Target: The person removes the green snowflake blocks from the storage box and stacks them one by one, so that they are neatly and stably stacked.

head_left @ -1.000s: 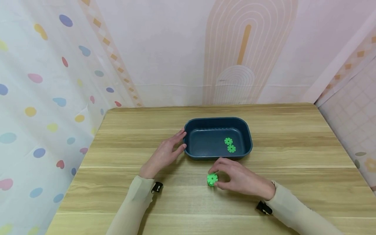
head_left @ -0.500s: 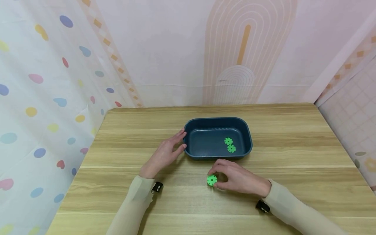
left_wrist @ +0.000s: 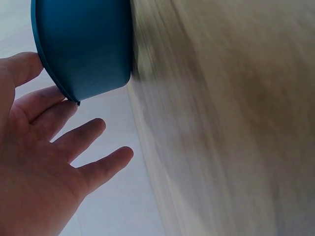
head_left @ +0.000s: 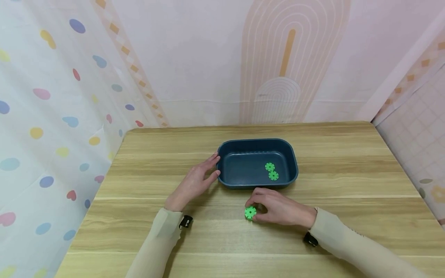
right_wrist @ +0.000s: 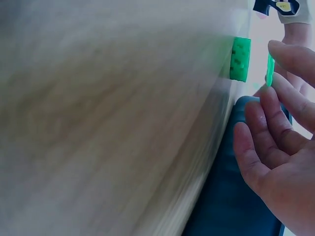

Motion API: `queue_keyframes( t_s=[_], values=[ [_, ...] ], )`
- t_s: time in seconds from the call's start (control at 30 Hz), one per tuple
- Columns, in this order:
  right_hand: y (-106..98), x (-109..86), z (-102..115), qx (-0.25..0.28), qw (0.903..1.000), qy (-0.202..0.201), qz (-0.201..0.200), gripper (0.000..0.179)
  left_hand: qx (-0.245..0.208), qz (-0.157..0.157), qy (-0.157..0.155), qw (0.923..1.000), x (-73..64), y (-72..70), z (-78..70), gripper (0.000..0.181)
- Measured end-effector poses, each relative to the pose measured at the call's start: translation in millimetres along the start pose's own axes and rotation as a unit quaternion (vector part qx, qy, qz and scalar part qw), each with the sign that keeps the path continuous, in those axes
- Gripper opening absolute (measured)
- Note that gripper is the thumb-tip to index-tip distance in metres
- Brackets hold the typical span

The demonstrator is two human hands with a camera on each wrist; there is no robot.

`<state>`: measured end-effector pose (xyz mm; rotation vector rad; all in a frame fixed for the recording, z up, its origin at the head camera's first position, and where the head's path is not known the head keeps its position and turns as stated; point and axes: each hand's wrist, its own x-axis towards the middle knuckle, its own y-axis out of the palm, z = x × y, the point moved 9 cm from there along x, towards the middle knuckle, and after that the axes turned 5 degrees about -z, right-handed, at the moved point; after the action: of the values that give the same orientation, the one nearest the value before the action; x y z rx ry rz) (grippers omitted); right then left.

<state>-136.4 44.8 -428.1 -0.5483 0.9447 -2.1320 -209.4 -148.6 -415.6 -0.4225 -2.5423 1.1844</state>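
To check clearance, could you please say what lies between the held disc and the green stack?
Nothing: the right wrist view shows the held disc apart from the green stack.

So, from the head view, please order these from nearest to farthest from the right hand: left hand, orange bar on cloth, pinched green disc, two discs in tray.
1. Pinched green disc, held by the right hand.
2. Two discs, inside the tray, just beyond.
3. Left hand, at the tray's left end.
4. Orange bar, on the cloth behind the table.
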Motion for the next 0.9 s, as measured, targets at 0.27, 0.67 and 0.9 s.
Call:
queue_keyframes(
  t_s=[0.27, 0.67, 0.9],
  values=[
    [1.9, 0.1, -2.2, 0.002, 1.0, -0.004, 0.003, 0.024, -0.002, -0.003, 0.0, 1.0, -0.2, 0.1, -0.3, 0.056],
    [5.7, 2.0, -8.6, 0.006, 0.9996, 0.013, 0.025, 0.024, -0.002, 0.001, -0.006, 1.0, -0.8, 0.7, 1.8, 0.056],
    [7.3, 3.6, -9.3, 0.01, 0.9992, 0.02, 0.033, 0.026, 0.0, 0.001, -0.009, 1.0, -0.2, 1.2, 2.6, 0.056]
  ],
)
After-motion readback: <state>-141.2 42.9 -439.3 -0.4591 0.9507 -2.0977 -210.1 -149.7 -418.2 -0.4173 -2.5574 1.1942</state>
